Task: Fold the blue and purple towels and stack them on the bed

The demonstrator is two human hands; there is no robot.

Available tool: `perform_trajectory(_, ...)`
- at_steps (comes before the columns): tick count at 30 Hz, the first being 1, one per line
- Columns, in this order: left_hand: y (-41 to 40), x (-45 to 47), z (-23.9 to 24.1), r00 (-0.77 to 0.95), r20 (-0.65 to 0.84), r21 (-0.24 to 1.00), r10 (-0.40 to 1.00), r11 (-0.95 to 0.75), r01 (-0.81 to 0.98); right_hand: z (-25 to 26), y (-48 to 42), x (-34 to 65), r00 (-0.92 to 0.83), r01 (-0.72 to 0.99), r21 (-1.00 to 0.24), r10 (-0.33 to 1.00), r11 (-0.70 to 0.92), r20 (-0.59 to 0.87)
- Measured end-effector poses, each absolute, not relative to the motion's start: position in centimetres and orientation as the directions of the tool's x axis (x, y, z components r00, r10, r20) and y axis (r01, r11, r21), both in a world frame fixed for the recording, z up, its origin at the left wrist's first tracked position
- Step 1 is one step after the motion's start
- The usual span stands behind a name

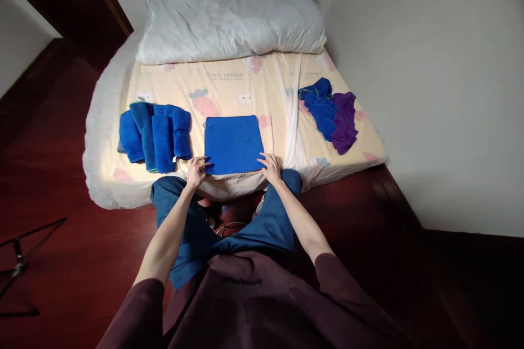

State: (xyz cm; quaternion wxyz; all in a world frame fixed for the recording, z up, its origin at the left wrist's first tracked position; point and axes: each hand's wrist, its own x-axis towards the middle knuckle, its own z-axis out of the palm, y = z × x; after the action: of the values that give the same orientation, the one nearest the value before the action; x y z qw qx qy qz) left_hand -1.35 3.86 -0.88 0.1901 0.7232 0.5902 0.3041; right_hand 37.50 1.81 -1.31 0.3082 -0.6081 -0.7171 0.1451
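A blue towel (233,144), folded into a near square, lies flat on the bed in front of me. My left hand (196,171) is at its near left corner, fingers stretched out and apart, their tips touching the cloth. At the near right corner, my right hand (271,168) rests its spread fingertips on the edge in the same way. Left of the towel is a group of rolled or folded blue towels (162,139). To the right lie crumpled blue cloths (321,112) with a crumpled purple cloth (345,122) against them.
The bed's patterned yellow sheet (229,87) has a raised fold (291,125) right of the middle. A white quilt (233,16) is heaped at the far end. A wall (429,92) borders the right side. A black stand (18,262) is on the floor at left.
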Motion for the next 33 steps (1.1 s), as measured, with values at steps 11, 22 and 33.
perform_trajectory(11,4.8,-1.7,-2.2,0.333,0.173,0.757,0.927,-0.342,0.557,-2.9,2.7,38.3,-0.056,0.574,-0.805,0.988,0.149,0.143)
perform_trajectory(22,3.0,-1.6,-2.5,0.136,0.08,0.869,0.987,-0.136,0.476,-4.2,2.5,38.0,0.078,0.289,-0.956,0.994,0.052,0.078)
perform_trajectory(33,3.7,-0.8,-1.6,-0.066,0.081,0.855,0.995,-0.035,0.518,-4.6,3.0,37.7,0.207,0.239,-0.971,0.977,0.001,0.052)
